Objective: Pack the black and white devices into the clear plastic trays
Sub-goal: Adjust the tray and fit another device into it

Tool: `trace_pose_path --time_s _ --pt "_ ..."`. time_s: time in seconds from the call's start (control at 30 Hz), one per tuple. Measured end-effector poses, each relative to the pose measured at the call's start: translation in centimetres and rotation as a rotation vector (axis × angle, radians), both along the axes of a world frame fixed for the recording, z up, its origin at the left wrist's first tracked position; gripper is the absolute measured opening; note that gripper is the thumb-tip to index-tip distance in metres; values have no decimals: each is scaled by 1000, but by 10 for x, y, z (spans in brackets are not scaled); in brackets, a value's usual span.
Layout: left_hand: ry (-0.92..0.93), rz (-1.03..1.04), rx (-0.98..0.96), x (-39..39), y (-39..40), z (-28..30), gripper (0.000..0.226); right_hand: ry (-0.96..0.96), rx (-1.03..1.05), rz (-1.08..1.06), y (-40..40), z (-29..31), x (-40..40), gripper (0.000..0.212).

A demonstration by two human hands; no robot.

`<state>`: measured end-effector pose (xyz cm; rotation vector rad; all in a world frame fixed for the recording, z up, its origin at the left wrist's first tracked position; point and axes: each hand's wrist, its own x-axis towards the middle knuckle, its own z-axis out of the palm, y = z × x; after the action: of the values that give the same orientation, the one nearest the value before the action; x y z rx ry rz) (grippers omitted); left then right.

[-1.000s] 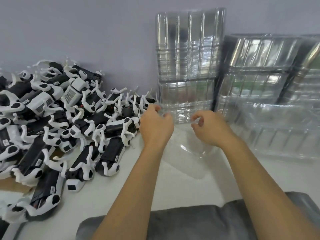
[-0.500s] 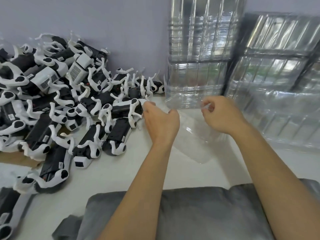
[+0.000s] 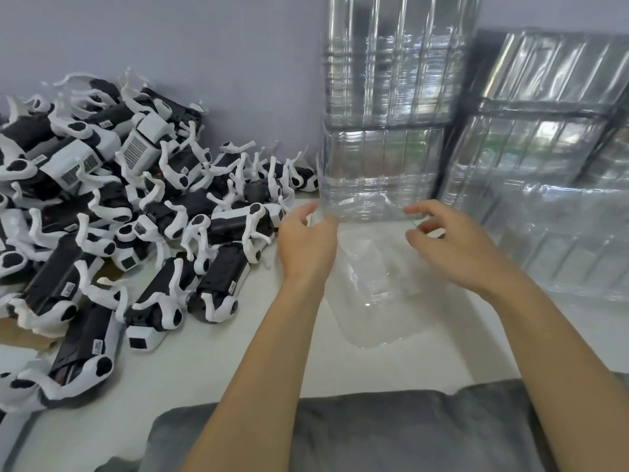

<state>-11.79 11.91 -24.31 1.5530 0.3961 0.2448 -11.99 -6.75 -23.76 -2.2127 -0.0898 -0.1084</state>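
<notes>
Both hands hovering over a clear moulded plastic tray (image 3: 381,284) lying on the white tabletop (image 3: 211,362). Left hand (image 3: 306,243) w/ fingers loosely curled at tray's left edge; right hand (image 3: 449,240) fingers spread, relaxed, gripping nothing. Black-and-white devices (image 3: 102,212) lying piled at left; clear tray stacks (image 3: 391,107) standing behind.

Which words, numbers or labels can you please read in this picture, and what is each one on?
None can be read.
Small white stickers on the black and white devices: print too small and blurred.
Grid-patterned panel on one device: a pattern, no legible text.
Clear plastic trays: no print visible.
</notes>
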Motion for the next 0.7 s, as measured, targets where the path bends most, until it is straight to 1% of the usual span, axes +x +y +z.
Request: trace_pose_path --time_s 0.07,0.13,0.27,0.37,0.4,0.5,0.53,0.6,0.7 --pt "13 -48 -40 0 -2 2 48 43 34 37 -5 2 -1 37" --pt "6 -82 -21 0 -4 2 43 76 81 58 -10 4 -5 38" --pt "4 -117 68 1 -1 1 25 8 77 47 -11 4 -7 35" --pt "35 -199 203 3 9 5 15 -63 6 58 -7 1 -7 25" --pt "47 -224 256 3 14 9 17 -71 -12 49 -6 1 -8 21" --pt "97 -299 371 4 29 21 39 -109 -71 -8 0 2 -8 16" --pt "98 -317 399 4 33 26 43 -124 -96 -42 2 3 -8 14" --pt "77 -320 437 5 37 32 40 -131 -119 -112 5 4 -9 12" --pt "40 -282 498 3 37 36 31 -122 -78 -197 10 7 -11 17"
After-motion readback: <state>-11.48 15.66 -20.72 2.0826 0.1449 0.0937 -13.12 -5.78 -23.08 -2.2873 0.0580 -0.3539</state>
